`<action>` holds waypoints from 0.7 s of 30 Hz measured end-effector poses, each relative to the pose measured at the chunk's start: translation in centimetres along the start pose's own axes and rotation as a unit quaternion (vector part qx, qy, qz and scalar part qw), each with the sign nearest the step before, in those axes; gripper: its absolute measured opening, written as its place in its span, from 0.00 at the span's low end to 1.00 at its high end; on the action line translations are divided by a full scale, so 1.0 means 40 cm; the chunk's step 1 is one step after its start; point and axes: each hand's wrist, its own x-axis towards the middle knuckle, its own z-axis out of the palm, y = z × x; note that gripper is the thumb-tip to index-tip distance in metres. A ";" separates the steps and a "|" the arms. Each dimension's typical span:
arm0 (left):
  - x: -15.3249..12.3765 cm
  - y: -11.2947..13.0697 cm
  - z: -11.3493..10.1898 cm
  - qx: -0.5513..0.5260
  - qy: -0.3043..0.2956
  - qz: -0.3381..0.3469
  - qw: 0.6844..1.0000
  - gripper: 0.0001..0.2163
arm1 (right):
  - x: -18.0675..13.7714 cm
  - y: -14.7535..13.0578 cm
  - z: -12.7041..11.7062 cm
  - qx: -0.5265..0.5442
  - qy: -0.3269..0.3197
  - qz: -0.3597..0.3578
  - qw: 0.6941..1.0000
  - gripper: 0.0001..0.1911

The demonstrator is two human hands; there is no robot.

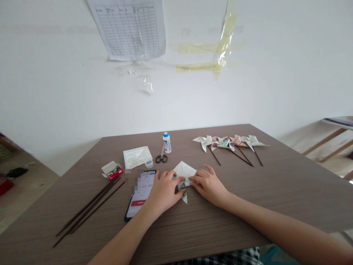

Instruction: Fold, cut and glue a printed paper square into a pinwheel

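A sheet of printed paper (184,169), partly folded, lies on the table at the middle of the head view. My left hand (167,189) presses on its left side, with thumb and fingers closed on the folded part. From the right, my right hand (208,184) pinches the opposite edge between thumb and fingers. A pointed flap of the paper sticks out toward me below the fingertips. My fingers hide some of the folds. Just left of my left hand lies a phone (142,195) with a timer on its screen.
Several finished paper pinwheels (224,142) on brown sticks lie at the back right. Scissors (161,158), a white glue bottle (167,142) and a stack of paper (137,156) are at the back. On the left are an open small box (112,170) and several brown sticks (88,206).
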 end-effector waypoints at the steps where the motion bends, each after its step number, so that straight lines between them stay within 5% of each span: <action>1: 0.000 0.001 -0.001 0.001 -0.002 0.000 1.000 0.19 | 0.000 -0.001 -0.001 0.001 0.002 0.000 1.000 0.13; 21: 0.004 -0.004 -0.002 0.007 -0.010 0.001 1.000 0.19 | -0.001 0.002 0.000 -0.001 -0.002 -0.007 1.000 0.12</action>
